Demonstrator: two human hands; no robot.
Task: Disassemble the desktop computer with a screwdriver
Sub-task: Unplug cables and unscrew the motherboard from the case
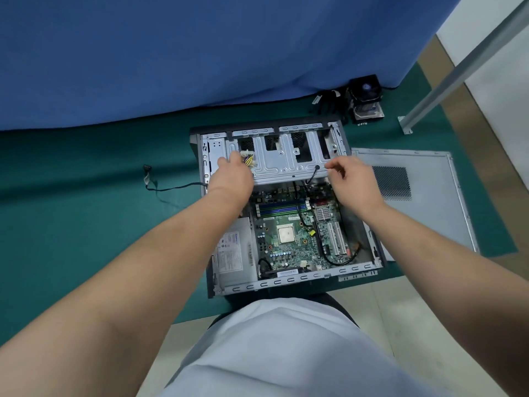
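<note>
Nearest the camera is a pale shirt (274, 348), and from it both forearms reach out toward 12 o'clock over the open case (289, 285), which lies on its side on the green worktop (86, 224). Disassembly looks well under way: the side panel (423, 213) is off and lies flat at 3 o'clock of the case, a cooler (365, 100) with loose cables sits apart at 1 o'clock, and the CPU (287, 234) is bare. Left in place are the motherboard (297, 247), the power supply (233, 255) at 8 o'clock and the drive cage (282, 159) at 12 o'clock. No screwdriver shows. Left hand (230, 176) has its fingers curled at the cage's left end, beside a white connector (247, 159); whether it grips anything I cannot tell. Right hand (355, 179) hangs loosely curled at the cage's right edge, seemingly holding nothing
</note>
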